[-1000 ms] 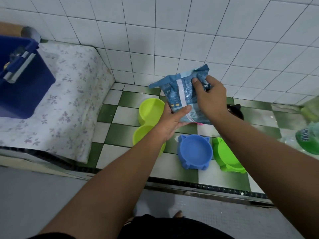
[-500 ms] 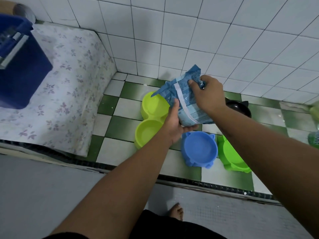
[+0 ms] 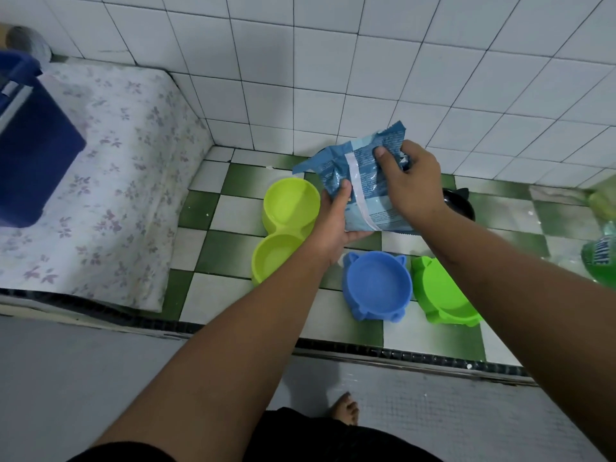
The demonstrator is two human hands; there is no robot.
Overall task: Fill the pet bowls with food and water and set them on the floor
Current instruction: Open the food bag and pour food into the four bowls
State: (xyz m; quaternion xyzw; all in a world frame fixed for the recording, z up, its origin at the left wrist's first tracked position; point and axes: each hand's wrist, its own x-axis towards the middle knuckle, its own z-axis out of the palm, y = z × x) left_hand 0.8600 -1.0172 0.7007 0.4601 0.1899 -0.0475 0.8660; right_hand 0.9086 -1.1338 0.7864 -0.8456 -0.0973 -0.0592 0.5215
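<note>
A person stands at a green-and-white checkered tabletop [image 3: 206, 241] set against a white tiled wall, both hands busy with a blue food pouch [image 3: 358, 181] held just above the bowls. At the far left edge a dark blue bin [image 3: 33, 161] sits on a floral cloth [image 3: 133, 181]. Next comes a lime double bowl [image 3: 283, 228], both wells apparently empty, near the middle of the tabletop. The left hand [image 3: 333, 228] cups the pouch from below, thumb pressed on its face. The pouch looks light, soft and crinkly, likely slick; its sealed top edge seems the natural place to pinch and tear. The right hand [image 3: 406, 185] closes over the upper right portion, fingers [image 3: 383, 158] clenched into the film. Below sit a blue cat-eared bowl [image 3: 376, 285] and, touching it, a green bowl [image 3: 443, 295], toward the front edge. A black bowl [image 3: 460, 203] shows behind the right wrist. A green bottle [image 3: 600, 255] stands at the right edge. No bowl is on the floor yet.
</note>
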